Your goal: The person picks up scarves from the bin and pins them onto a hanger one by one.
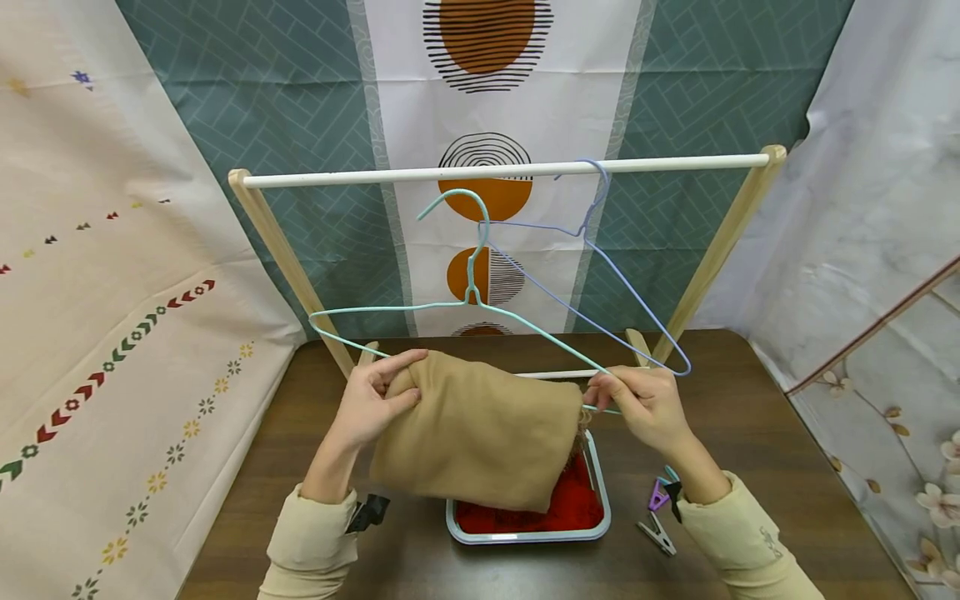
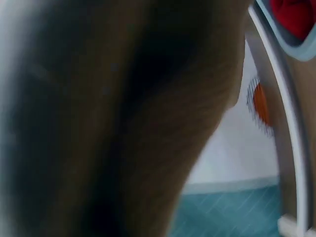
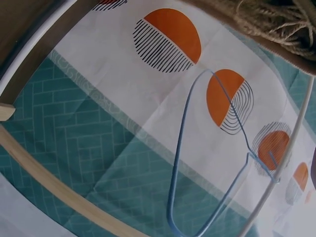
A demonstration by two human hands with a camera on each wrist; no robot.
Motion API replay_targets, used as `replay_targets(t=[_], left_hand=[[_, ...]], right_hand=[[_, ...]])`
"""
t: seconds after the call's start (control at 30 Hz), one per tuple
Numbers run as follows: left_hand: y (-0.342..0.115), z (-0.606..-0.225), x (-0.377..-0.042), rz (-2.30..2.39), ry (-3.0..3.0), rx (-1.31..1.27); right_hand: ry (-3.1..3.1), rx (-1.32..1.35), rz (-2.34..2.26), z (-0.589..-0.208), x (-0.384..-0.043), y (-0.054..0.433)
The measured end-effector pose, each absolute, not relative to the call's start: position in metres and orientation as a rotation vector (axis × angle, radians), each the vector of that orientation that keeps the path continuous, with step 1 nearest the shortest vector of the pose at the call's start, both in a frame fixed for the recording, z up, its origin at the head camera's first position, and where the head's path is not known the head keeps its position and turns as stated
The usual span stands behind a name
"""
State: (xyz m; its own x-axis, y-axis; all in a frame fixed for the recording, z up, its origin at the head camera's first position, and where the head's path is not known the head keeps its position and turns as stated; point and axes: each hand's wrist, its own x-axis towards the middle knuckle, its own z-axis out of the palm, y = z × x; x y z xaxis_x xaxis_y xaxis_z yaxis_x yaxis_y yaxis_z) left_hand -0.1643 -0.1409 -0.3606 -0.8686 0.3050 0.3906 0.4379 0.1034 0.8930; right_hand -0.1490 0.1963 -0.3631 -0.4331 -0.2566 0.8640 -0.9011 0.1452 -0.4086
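A tan fringed scarf (image 1: 480,425), folded, hangs across a mint-green clothes hanger (image 1: 551,336) in the head view. My left hand (image 1: 375,400) pinches the scarf's upper left corner, thumb in front. The hanger's left arm runs down behind that hand. On the other side, my right hand (image 1: 641,400) grips the hanger's right end, close by the scarf's edge. Brown fringe (image 3: 276,19) shows at the top of the right wrist view. The hanger's lower bar is mostly hidden by the scarf. A blurred forearm fills much of the left wrist view.
A wooden rack with a white rail (image 1: 337,177) stands behind the hands, a blue hanger (image 1: 633,287) hooked on it. Below the scarf sits a grey-rimmed basket (image 1: 525,537) holding red cloth (image 1: 555,496). Purple (image 1: 657,498) and grey clips (image 1: 660,535) lie on the right.
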Motion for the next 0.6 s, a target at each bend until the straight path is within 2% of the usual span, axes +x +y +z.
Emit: replay_targets(t=[0.23, 0.37, 0.6], left_hand=[[-0.130, -0.344, -0.154, -1.518, -2.204, -0.602], [-0.127, -0.335, -0.150, -1.518, -2.082, -0.659], [-0.135, -0.354, -0.162, -1.747, -2.009, -0.762]], right_hand=[[-1.810, 1.163, 1.311, -0.363, -0.150, 0.196], [-1.813, 1.183, 1.319, -0.367, -0.152, 0.199], [-1.746, 1.139, 1.397, -0.365, -0.152, 0.204]])
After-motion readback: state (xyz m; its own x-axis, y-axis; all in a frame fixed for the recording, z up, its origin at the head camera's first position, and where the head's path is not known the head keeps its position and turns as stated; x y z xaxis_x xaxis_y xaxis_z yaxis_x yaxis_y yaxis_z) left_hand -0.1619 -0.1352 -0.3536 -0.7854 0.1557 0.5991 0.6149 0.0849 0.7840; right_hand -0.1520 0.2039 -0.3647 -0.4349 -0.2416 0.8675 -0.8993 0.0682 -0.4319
